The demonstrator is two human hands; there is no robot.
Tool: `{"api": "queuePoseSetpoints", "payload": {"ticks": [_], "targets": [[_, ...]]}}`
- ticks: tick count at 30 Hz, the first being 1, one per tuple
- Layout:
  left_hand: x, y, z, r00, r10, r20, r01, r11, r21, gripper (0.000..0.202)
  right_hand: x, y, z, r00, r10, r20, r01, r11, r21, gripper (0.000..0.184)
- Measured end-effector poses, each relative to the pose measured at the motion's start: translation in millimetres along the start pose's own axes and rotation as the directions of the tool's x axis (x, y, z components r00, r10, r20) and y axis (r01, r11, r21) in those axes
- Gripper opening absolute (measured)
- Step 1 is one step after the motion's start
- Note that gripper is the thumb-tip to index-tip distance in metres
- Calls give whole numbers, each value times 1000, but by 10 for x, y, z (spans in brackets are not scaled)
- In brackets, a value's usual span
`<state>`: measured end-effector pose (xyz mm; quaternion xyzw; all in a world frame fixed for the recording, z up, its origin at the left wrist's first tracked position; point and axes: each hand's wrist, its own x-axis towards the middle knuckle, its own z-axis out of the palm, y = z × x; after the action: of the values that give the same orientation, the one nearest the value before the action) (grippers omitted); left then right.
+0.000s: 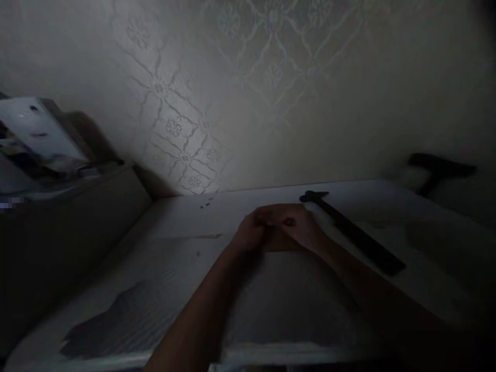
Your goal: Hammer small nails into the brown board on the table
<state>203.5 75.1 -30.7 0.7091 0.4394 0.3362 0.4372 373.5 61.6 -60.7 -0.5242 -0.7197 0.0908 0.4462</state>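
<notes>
My left hand (251, 229) and my right hand (301, 226) meet near the middle of the white table, above a flat brown piece (282, 242) like a small board. The fingers of both hands are bent and pinched close together. Something small and pale shows between the fingertips, too dark and blurred to name. A hammer (349, 227) lies slantwise just right of my right hand, its head toward the wall and its handle toward me.
Several small dark bits (207, 204) lie at the table's back left. A grey, ragged-edged patch (120, 320) covers the front left. A dark cabinet (77, 243) with a white box (42, 129) stands left. By the right wall is a dark T-shaped object (437, 168).
</notes>
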Motion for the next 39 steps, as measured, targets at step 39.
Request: {"api": "queuePoseSetpoints", "payload": {"ticks": [39], "targets": [[-30,-4,11,1000,-3,9,3,1000,20,52,-22,19,28,999,-40,9,40,998,-47,10]]}}
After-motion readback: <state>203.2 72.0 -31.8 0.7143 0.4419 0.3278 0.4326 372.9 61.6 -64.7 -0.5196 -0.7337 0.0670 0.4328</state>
